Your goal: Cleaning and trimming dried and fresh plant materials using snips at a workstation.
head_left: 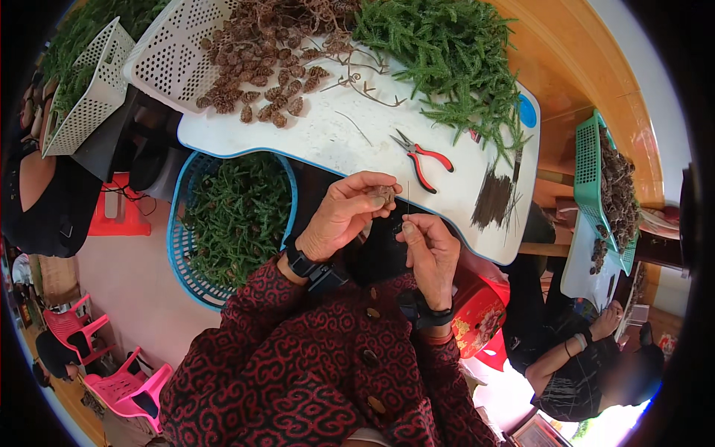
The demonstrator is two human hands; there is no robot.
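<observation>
From afar, I see the left hand [337, 215] pinching a brown cone [383, 193] just left of the upright wire [408, 197] the right hand [430, 249] grips.

On my feed: white, blue-edged table [328, 138]. Brown cones [261, 82] heaped at eleven o'clock; green sprigs [454, 67] at one; red-handled pliers [412, 149] between one and two; thin dark wires [491, 197] near three.
</observation>
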